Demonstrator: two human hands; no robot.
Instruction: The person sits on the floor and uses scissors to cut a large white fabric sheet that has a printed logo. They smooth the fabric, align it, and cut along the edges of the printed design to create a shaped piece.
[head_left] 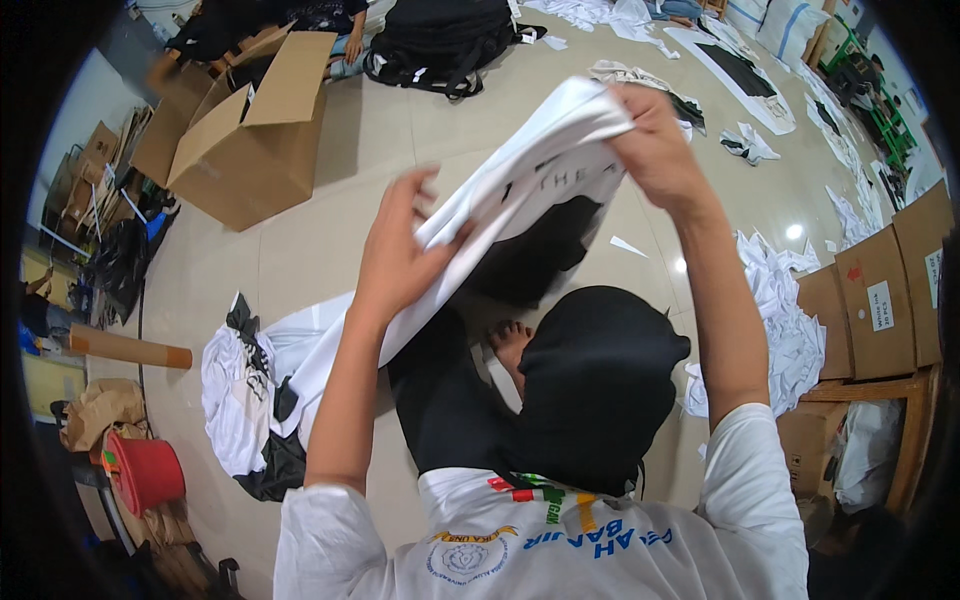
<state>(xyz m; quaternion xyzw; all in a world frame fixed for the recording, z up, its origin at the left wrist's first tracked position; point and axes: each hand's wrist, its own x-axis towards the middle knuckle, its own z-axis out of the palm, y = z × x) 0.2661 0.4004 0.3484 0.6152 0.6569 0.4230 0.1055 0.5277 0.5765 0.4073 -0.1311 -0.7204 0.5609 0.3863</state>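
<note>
A long piece of white fabric [490, 185] with black print and a large black patch [530, 250] is raised in front of me. My right hand [655, 145] grips its upper right end, fingers closed round the cloth. My left hand [400, 245] is beside the fabric's left edge, with the thumb against the cloth and the fingers apart, slightly blurred. The cloth's lower end trails down behind my left forearm. Left of that forearm, a heap of white and black fabric pieces [235, 400] lies on the tiled floor.
An open cardboard box [245, 150] stands far left, near a black bag [440, 45]. White cloth [780, 320] is piled at right beside cardboard boxes [880, 300]. A cardboard tube [130, 347] and red bucket [148, 472] are at left. Another person's hand [354, 47] shows behind the open box.
</note>
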